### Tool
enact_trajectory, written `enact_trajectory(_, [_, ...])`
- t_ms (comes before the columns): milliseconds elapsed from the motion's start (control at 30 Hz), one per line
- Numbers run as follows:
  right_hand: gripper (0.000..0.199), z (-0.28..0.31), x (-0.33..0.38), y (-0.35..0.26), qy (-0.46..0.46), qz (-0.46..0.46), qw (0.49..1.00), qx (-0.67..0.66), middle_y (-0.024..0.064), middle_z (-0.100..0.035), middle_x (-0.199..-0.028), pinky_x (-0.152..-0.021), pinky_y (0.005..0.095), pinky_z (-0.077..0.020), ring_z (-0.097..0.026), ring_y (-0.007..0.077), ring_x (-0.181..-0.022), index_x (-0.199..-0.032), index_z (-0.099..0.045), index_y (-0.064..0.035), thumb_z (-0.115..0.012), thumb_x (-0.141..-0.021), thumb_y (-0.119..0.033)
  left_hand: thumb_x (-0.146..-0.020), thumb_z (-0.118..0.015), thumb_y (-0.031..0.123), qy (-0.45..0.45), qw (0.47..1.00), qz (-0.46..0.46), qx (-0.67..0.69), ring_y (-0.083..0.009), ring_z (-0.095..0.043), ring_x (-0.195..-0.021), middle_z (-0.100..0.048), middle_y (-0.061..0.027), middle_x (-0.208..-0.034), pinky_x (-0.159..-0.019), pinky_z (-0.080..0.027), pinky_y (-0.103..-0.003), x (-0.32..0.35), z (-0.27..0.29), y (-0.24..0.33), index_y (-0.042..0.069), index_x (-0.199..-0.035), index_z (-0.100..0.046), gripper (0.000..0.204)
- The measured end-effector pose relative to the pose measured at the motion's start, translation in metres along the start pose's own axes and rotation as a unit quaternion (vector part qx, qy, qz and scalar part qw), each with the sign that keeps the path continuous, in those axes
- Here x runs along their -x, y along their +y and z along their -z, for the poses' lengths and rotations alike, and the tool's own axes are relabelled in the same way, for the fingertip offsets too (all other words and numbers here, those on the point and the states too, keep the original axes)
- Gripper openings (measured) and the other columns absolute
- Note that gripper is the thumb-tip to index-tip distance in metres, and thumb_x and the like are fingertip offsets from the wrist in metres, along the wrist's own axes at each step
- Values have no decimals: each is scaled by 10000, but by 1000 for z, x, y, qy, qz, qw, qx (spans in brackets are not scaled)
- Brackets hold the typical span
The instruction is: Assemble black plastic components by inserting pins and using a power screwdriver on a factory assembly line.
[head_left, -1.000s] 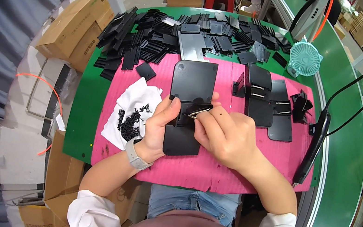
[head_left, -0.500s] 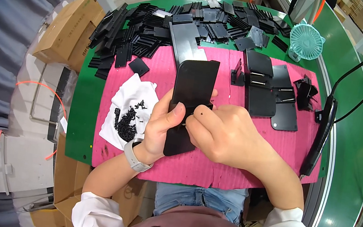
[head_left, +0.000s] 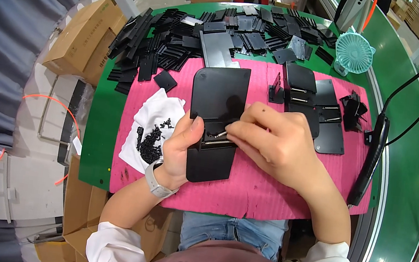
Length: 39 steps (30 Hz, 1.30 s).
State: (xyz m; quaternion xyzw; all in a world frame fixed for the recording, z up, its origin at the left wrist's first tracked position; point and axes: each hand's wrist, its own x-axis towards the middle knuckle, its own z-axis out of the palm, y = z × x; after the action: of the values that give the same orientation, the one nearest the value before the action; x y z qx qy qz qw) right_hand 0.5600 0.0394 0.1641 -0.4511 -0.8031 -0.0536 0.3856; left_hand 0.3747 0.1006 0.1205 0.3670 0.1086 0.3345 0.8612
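Observation:
My left hand (head_left: 178, 151) is closed around the edge of a black bracket (head_left: 220, 92), thumb on its face, holding it above a pink foam mat (head_left: 141, 188). The bracket has a wide rounded plate at each end and a narrow middle part. One silvery rod (head_left: 217, 143) lies across that middle. With fingertips pinched, my right hand (head_left: 281, 142) holds a short metal pin (head_left: 221, 134) at a slant against the middle part. Close to my left wrist, small black screws (head_left: 151, 146) are heaped on a white cloth (head_left: 133, 155).
Similar black brackets (head_left: 304, 80) with metal rods lie on the mat's right side, near dark folded parts (head_left: 353, 112). Many loose black plates (head_left: 179, 45) pile along the far green table. A black corded tool (head_left: 369, 166) hangs at right; a teal fan (head_left: 354, 52) stands behind.
The bracket has turned to show its middle face and rod. My right hand has shifted slightly right, uncovering the pin in its fingertips.

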Motion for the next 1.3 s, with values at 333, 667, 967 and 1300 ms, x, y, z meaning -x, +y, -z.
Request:
enact_trajectory(333, [246, -13, 2, 4, 62, 80, 993, 52, 25, -505, -681, -392, 280, -373, -484, 157, -449, -808, -623, -28, -728, -586, -19, -1004, -369, 397, 48, 993, 80, 75, -212, -600, -1028, -583, -122, -1169, -900, -480, -343, 4, 9, -3, 25, -1289, -442, 473])
enact_trajectory(667, [234, -25, 0, -12, 99, 96, 979, 150, 36, -476, -681, -408, 254, -378, -503, 153, -488, -800, -612, -8, -665, -574, -35, -1006, -317, 456, -17, 997, 46, 52, -226, -579, -1121, -572, -126, -1233, -983, -452, -370, 11, 22, -12, 40, -1333, -439, 544])
enact_trajectory(967, [234, -17, 3, -20, 23, 85, 980, 180, 37, -459, -699, -446, 256, -389, -527, 148, -546, -829, -603, 4, -637, -619, -93, -1020, -365, 296, -62, 997, 15, -35, -228, -513, -1206, -476, -149, -1354, -1017, -411, -352, 3, -15, 0, 21, -1395, -322, 467])
enact_trajectory(1300, [129, -8, -1, -21, -20, 44, 984, 170, 38, -428, -662, -453, 285, -390, -518, 158, -529, -692, -515, -66, -619, -643, -125, -999, -436, 301, 25, 987, -4, -158, -130, -543, -1037, -555, -67, -1134, -892, -435, -273, 4, -17, -3, 14, -1335, -400, 443])
